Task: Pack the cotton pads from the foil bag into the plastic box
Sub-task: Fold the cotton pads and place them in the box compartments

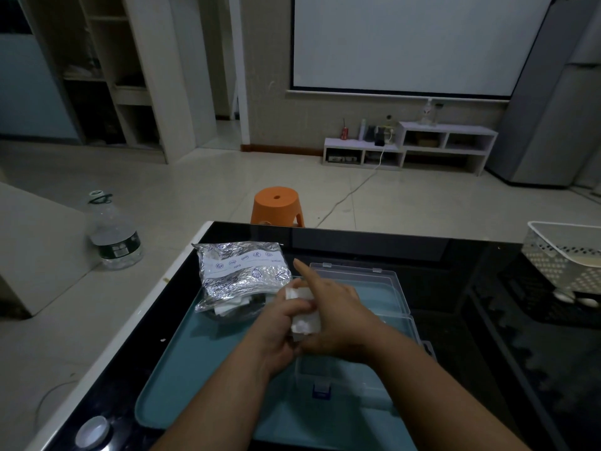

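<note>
Both hands together over a teal tray (182, 379) on a black table (455, 320); left hand (279, 330) curled around a small stack of white cotton pads (304, 315), right hand (338, 320) pressed against the same stack from the other side, index finger stretched out straight toward the far edge; stack held above the near-left part of the clear plastic box (364, 362), lid (374, 288) thrown open behind; contents of the box hard to make out. Crinkled foil bag (240, 275) lying at the tray's far-left corner, mouth turned toward the hands, more white pads showing inside. White perforated basket (562, 258) well apart on the right; orange stool (278, 206) beyond the table.
</note>
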`<state>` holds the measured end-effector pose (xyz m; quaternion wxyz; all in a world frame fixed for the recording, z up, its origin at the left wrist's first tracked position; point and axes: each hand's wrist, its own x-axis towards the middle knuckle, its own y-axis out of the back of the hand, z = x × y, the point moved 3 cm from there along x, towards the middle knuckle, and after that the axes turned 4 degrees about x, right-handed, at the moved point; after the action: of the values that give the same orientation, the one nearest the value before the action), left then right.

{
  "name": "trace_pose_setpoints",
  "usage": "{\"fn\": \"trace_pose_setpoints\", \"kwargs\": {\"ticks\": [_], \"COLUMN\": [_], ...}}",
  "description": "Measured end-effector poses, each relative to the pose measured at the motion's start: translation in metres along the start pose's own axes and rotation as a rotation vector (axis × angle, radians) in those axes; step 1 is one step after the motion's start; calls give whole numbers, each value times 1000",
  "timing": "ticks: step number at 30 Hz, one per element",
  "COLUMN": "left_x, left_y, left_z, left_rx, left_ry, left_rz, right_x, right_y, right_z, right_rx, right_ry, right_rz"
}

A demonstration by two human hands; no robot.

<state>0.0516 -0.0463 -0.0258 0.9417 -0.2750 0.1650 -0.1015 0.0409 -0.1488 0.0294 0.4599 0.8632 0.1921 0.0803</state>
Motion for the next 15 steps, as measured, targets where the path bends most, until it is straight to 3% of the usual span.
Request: {"fn": "trace_pose_setpoints", "kwargs": {"ticks": [15], "left_x": [1], "left_y": [0], "left_z": [-3], "left_rx": [36], "left_ry": [30], "left_rz": [-36], "right_x": [2], "right_y": [0], "right_z": [2], "right_rx": [-159], "right_ry": [15], "right_rz": [11]}}
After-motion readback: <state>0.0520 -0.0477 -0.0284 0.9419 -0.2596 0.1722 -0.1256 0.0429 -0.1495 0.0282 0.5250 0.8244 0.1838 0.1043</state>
